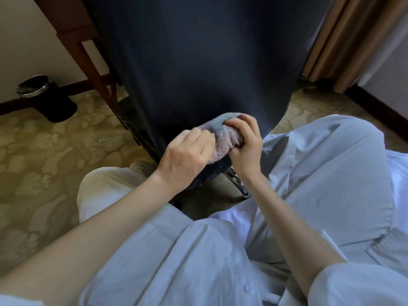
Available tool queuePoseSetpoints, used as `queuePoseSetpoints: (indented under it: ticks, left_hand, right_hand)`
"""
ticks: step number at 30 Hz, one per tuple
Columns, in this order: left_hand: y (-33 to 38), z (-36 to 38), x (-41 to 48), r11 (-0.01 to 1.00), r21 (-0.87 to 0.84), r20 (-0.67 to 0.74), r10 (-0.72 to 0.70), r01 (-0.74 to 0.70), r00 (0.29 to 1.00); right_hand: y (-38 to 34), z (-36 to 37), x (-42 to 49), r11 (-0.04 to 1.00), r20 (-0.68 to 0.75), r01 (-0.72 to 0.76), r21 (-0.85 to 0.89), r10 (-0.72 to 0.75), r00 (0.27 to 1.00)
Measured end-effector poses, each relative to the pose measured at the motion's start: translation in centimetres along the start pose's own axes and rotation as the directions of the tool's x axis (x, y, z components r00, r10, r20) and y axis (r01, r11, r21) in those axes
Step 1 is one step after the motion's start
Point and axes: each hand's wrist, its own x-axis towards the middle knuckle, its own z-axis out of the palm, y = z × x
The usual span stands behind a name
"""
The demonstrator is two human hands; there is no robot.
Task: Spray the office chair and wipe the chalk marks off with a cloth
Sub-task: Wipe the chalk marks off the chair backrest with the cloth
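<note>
- In the head view, the cloth (223, 138) is bunched between both hands, low against the back of the office chair (198, 62) near its bottom edge.
- The right hand (247, 144) has its grip wrapped round the bunch, fingers curled over the top and thumb beneath. The left hand (185, 157) pinches the cloth's near edge with curled fingertips.
- We see no spray bottle, and no chalk marks on the part of the chair back that shows. We judge the spraying done and the wiping well along.
- The hands hide the patch beneath the cloth, and the seat is out of sight, so we cannot say every mark is gone. Both hands working the bunch suggests to us that the cloth is being refolded for a fresh face.
- The chair back is a dark navy woven fabric, smooth and taut, tapering downward; a chrome chair leg (238, 184) gleams under it.
- The cloth looks like soft looped terry, pinkish on one face and grey-blue on the other, and crumples easily.
- Around these lie a patterned floral carpet (44, 162), a black round waste bin (44, 96) with a shiny rim, a wooden furniture leg (88, 51) and a beige curtain (326, 40).
</note>
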Motion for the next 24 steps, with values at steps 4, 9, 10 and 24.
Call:
queuePoseSetpoints:
  ticks: [4,9,10,24]
  left_hand:
    - [1.3,3.2,-4.1,0.997,-0.051,0.153,0.071,-0.064,0.986]
    - [3.7,7.5,-8.9,0.982,-0.100,0.432,0.185,-0.157,0.883]
    - [4.2,8.2,-9.5,0.978,-0.098,0.483,0.210,-0.186,0.850]
    - [3.5,8.1,-8.7,0.973,-0.218,0.394,0.165,-0.082,0.904]
  right_hand:
    - [3.5,1.3,-3.3,0.995,0.088,-0.065,-0.078,0.072,0.993]
    - [7.7,2.3,-8.0,0.928,0.295,-0.221,-0.299,0.310,0.904]
    - [8.3,2.4,-8.9,0.905,0.327,-0.259,-0.337,0.371,0.869]
    - [7.2,3.3,-8.8,0.882,0.191,-0.416,-0.219,0.457,0.869]
